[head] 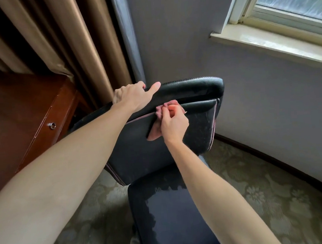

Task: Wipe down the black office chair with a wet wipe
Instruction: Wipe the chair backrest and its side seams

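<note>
The black office chair stands in front of me, its backrest facing me and its seat below, partly wet and shiny. My left hand grips the top edge of the backrest at its left end, thumb pointing right along the headrest. My right hand pinches a pink wipe and presses it into the seam between the headrest pad and the back panel. Part of the wipe hangs below my fingers. Dusty streaks show on the right side of the back panel.
A dark wooden desk with a drawer lock stands at the left, brown curtains behind it. A grey wall and a window sill lie to the right. Patterned green carpet surrounds the chair.
</note>
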### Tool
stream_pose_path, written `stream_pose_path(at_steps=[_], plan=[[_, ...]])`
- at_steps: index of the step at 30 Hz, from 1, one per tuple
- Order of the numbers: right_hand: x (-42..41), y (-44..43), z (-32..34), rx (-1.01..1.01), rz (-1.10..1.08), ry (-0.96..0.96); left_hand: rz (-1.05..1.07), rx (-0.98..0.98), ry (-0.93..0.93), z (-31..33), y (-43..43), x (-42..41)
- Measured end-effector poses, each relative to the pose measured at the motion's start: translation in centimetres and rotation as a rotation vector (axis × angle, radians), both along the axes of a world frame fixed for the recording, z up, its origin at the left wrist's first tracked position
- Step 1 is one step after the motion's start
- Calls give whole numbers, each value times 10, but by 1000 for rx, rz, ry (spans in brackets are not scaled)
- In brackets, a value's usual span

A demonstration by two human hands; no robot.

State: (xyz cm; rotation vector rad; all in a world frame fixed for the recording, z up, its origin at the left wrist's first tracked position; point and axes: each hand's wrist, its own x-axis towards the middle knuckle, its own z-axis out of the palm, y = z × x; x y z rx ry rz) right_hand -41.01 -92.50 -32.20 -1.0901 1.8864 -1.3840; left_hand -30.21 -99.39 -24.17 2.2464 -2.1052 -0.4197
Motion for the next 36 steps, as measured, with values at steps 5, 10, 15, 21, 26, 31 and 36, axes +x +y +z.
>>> stream_pose_path(at_steps=[5, 10, 15, 21, 26, 31, 36], plan=[[-98, -29, 2, 74, -341, -36, 12, 20, 1, 0, 1, -3], [-102, -36, 1, 57, -342, -62, 6, 25, -2, 1, -3, -9], [-44, -24, 2, -3, -229, -106, 7, 43, -15, 1, -7, -7], [15, 0, 2, -47, 9, -54, 15, 76, 17, 1, -4, -1], [-20, 0, 4, -53, -23, -104, 0, 81, 80, 12, 1, 25], [-25, -7, 10, -16, -146, -175, 101, 132, 25, 2, 15, 65], [35, 5, 7, 33, -61, -168, 84, 167, 45, -4, 15, 67]])
